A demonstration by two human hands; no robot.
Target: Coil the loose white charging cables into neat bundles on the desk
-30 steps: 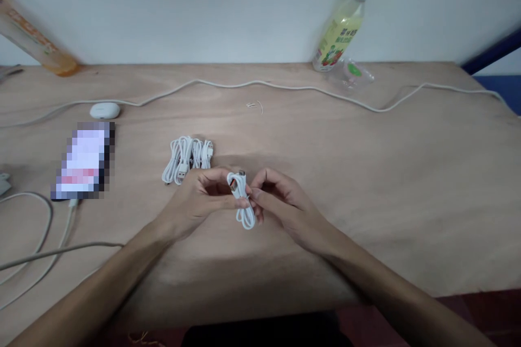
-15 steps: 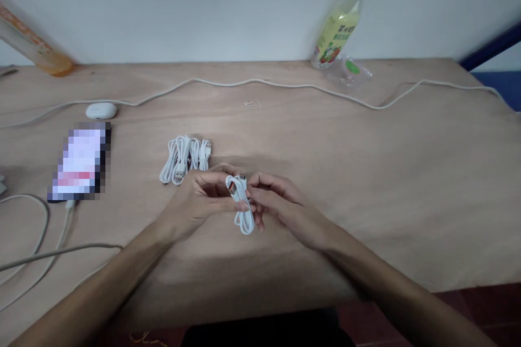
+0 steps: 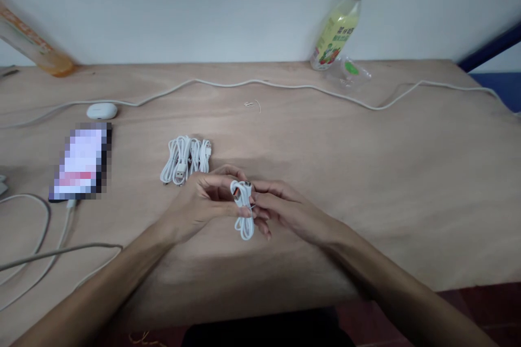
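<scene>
Pinching from both sides, the left hand [image 3: 199, 203] and the right hand [image 3: 285, 211] meet over the near middle of the pale wooden desk [image 3: 366, 173] with a small white USB cable folded into a short hank [image 3: 243, 209] held between them. The left hand is curled closed around the upper part of the hank, thumb and fingers pressing it; the right hand's fingertips close on its right side at about the middle, and the lower loops hang free just below. By the look of it the step in hand is binding or tidying this hank into a bundle, and the next move would seem to call for a firm hold by the left hand while the right works around the middle, keeping the loops from springing apart.

Just beyond the left hand, toward the far-left of centre, lies a row of similar white coiled cables [image 3: 186, 158], close enough that a wide swing of the left hand could brush them. Further left a phone with a blurred screen [image 3: 81, 161] lies flat, with grey cords [image 3: 36, 238] trailing near the left edge and a small white oval case [image 3: 101, 111] behind it. A long white cord [image 3: 264, 84] runs across the far side of the desk, and a plastic bottle of yellow liquid [image 3: 336, 27] stands by the far edge toward the right. The right half of the desk and the strip along the near edge give the most open room.
</scene>
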